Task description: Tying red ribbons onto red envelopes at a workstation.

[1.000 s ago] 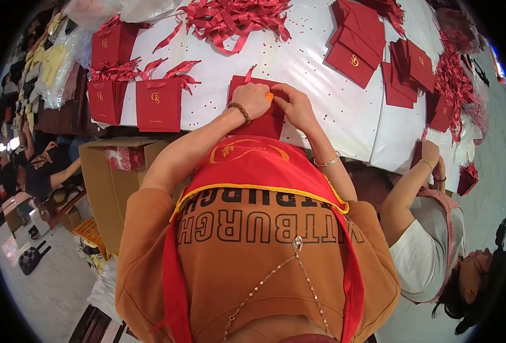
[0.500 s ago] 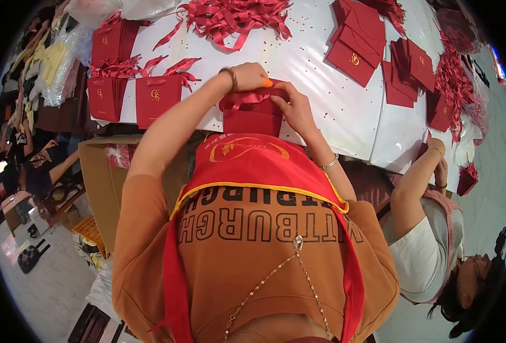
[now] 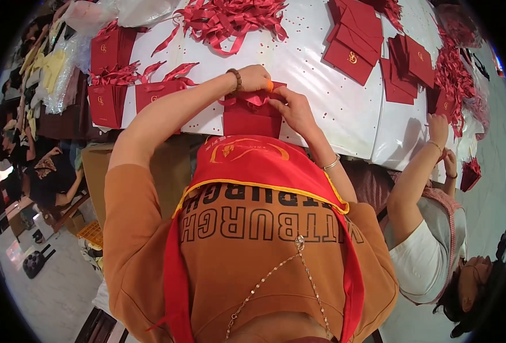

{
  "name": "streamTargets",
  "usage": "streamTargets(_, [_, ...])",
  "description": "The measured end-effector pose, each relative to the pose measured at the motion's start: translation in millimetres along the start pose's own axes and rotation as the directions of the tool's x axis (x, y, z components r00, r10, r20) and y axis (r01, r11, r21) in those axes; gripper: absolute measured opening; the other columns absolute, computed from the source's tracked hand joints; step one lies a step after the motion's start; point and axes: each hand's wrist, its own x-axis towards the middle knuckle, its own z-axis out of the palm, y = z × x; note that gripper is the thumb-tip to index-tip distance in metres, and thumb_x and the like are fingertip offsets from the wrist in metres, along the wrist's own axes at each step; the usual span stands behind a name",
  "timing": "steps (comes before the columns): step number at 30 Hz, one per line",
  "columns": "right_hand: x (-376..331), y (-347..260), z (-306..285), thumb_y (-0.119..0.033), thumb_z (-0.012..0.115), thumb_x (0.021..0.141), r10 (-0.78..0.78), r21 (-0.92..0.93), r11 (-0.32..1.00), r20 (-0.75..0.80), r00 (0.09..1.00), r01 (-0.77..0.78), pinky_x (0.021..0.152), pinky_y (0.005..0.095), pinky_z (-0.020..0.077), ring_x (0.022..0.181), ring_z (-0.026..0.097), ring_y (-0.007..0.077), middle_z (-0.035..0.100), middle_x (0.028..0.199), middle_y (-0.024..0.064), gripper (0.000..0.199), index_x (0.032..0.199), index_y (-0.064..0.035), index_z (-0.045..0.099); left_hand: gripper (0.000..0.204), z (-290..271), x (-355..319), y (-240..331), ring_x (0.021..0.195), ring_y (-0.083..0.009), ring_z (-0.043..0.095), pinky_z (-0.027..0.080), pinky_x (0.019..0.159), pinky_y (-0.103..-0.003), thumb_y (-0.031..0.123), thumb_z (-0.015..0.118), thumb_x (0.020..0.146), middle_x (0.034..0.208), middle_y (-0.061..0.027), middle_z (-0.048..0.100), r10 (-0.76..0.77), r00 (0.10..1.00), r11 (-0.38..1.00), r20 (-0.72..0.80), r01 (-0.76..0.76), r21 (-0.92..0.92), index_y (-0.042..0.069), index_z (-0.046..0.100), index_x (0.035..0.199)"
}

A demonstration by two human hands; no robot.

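In front of my apron, at the near edge of the table, lies a small dark red paper gift bag [image 3: 253, 124]. A shiny red ribbon [image 3: 254, 100] loops across its upper part. My left hand [image 3: 251, 79], with an orange cover on one finger, is closed at the bag's far end, seemingly on the ribbon; its fingertips are partly hidden. My right hand [image 3: 293, 108] pinches the ribbon from the right side, thumb and forefinger together. The two hands are close together above the bag.
Loose red ribbons [image 3: 230, 23] are heaped at the far side. Ribboned bags [image 3: 105, 106] stand at left, with a cardboard box [image 3: 107, 177] below. Flat red bags [image 3: 353, 48] are stacked at right. A co-worker's hand [image 3: 437, 128] reaches toward more bags there.
My left forearm has swung outward to the left and covers more of a standing bag. My left hand has shifted slightly right. The co-worker's hand has moved up toward the bags.
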Motion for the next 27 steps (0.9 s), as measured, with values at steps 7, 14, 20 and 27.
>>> streamTargets(7, [3,0,-2,-0.012,0.061,0.08,-0.024,0.03,0.999,0.006,1.0,0.024,0.058,0.0288,0.0434,0.06,0.054,0.0188,0.061,0.074,0.0123,0.019,0.096,-0.0035,0.059,0.027,13,-15,3,0.063,-0.0208,0.06,0.045,0.058,-0.031,0.025,0.056,0.068,0.071,-0.013,0.063,-0.01,0.988,0.999,-0.152,0.005,-0.036,0.001,0.065,0.075])
streamTargets(14, [-1,-3,-2,-0.01,0.062,0.078,-0.14,-0.021,0.99,0.005,0.99,0.14,0.058,0.0291,0.0434,0.062,0.054,0.0215,0.06,0.073,0.0124,0.016,0.092,-0.0021,0.059,0.023,9,-10,-2,0.057,-0.014,0.055,0.043,0.053,-0.03,0.023,0.054,0.075,0.064,-0.0071,0.06,-0.038,0.96,0.999,-0.279,0.044,0.013,0.001,0.062,0.077])
streamTargets(20, [-2,-4,0,-0.009,0.061,0.079,-0.168,-0.003,0.986,-0.022,0.986,0.168,0.06,0.029,0.0436,0.063,0.054,0.0212,0.059,0.075,0.0125,0.013,0.09,-0.0018,0.059,0.025,-8,-10,-5,0.073,-0.0208,0.056,0.044,0.067,-0.03,0.022,0.051,0.075,0.079,-0.0098,0.062,-0.195,0.96,0.946,-0.202,0.13,-0.297,0.003,0.063,0.085])
streamTargets(27, [-1,-5,-1,-0.009,0.06,0.078,-0.122,0.002,0.993,0.001,0.993,0.122,0.063,0.035,0.0448,0.072,0.057,0.0309,0.058,0.081,0.0145,0.016,0.092,-0.0032,0.056,0.019,5,4,-1,0.051,-0.0084,0.043,0.033,0.046,-0.023,0.021,0.051,0.079,0.063,-0.0008,0.052,-0.203,0.959,0.859,-0.199,0.077,-0.505,0.004,0.058,0.08])
